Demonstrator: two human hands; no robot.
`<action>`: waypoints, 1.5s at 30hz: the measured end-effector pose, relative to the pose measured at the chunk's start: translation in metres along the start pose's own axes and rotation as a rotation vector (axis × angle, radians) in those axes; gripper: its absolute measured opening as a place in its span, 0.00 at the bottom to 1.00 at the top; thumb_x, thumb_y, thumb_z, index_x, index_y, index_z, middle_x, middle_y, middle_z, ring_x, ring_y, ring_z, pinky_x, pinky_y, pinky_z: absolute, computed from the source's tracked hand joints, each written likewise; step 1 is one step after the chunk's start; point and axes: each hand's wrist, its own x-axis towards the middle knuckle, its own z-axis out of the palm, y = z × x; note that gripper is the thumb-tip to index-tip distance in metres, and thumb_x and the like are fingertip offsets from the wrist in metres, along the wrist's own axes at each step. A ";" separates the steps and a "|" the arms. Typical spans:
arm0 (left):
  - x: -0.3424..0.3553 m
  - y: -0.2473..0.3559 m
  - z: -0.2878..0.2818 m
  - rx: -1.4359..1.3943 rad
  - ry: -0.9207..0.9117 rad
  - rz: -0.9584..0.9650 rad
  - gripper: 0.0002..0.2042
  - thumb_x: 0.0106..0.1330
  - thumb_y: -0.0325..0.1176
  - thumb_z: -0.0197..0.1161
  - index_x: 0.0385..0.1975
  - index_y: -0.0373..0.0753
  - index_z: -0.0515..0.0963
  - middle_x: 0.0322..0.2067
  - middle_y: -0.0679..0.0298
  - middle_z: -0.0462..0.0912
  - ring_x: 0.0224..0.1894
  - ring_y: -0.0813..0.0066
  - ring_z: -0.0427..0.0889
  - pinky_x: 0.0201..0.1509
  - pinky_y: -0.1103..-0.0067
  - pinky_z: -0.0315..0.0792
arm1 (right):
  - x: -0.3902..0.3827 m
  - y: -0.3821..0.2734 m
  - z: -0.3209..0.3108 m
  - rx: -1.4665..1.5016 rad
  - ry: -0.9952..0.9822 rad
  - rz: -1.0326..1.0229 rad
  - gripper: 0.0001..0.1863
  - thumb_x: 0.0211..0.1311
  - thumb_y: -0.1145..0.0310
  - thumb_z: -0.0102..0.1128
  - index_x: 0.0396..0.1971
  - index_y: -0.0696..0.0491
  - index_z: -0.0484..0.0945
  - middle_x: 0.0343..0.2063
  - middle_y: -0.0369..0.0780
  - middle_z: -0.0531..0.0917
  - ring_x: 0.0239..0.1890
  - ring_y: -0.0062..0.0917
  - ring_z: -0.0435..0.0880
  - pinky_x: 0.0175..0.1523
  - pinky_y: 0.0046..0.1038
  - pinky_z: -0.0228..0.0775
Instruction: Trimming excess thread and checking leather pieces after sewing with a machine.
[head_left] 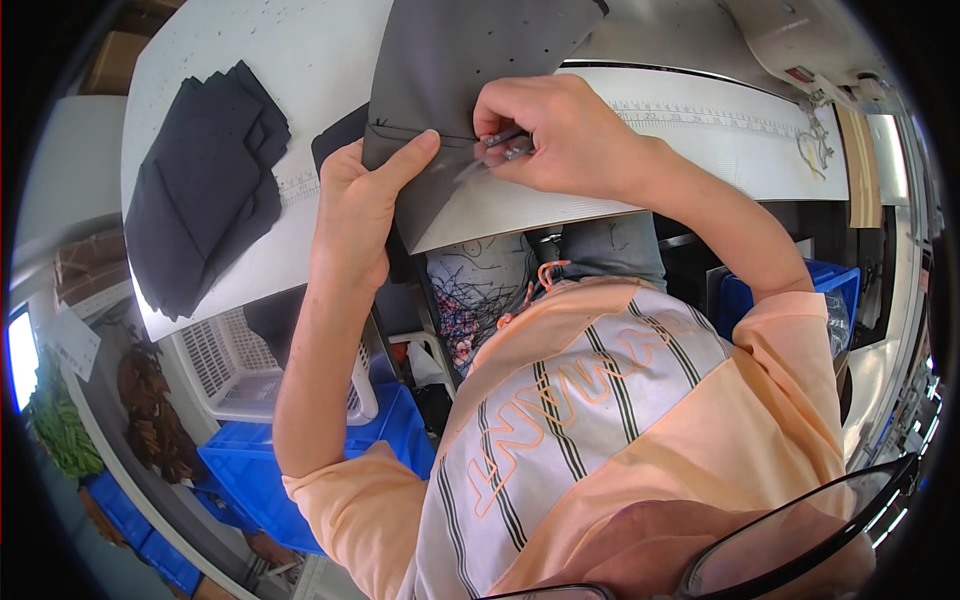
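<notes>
My left hand (355, 205) pinches the edge of a dark grey fabric piece (450, 60), thumb on top and fingers underneath. A seam line with loose thread ends crosses the cloth beside that thumb. Small thread snips (512, 146) sit in my closed right hand (565, 130), just right of the left thumb over the cloth. Their blades are blurred by motion, and my fingers partly hide them. The fabric lies across the white table (330, 50) and reaches its near edge.
A pile of folded dark cloth (205, 190) lies on the table's left. A printed ruler strip (700, 118) runs along the tabletop. The sewing machine's body (800, 35) stands at the far right. Below are a white basket (235, 350) and blue crates (260, 470).
</notes>
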 end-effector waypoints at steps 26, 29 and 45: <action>-0.070 -0.072 0.035 1.392 0.158 0.923 0.18 0.52 0.22 0.62 0.45 0.40 0.80 0.50 0.59 0.79 0.55 0.63 0.74 0.59 0.68 0.66 | -0.110 0.053 -0.139 0.395 0.728 0.180 0.09 0.65 0.69 0.54 0.26 0.56 0.76 0.16 0.31 0.70 0.18 0.11 0.61 0.22 0.15 0.45; -0.077 -0.102 0.033 1.258 0.267 0.970 0.16 0.51 0.24 0.64 0.42 0.42 0.82 0.52 0.59 0.77 0.55 0.64 0.74 0.65 0.64 0.57 | -0.107 0.065 -0.130 0.300 0.770 0.256 0.09 0.56 0.65 0.66 0.26 0.55 0.81 0.17 0.30 0.75 0.19 0.08 0.66 0.23 0.14 0.49; -0.061 -0.060 0.046 1.149 0.142 0.885 0.20 0.51 0.24 0.59 0.47 0.43 0.78 0.47 0.56 0.80 0.49 0.62 0.80 0.50 0.67 0.71 | -0.083 0.084 -0.114 -0.105 0.568 0.367 0.16 0.58 0.58 0.63 0.21 0.55 0.76 0.15 0.27 0.67 0.20 0.10 0.62 0.26 0.16 0.51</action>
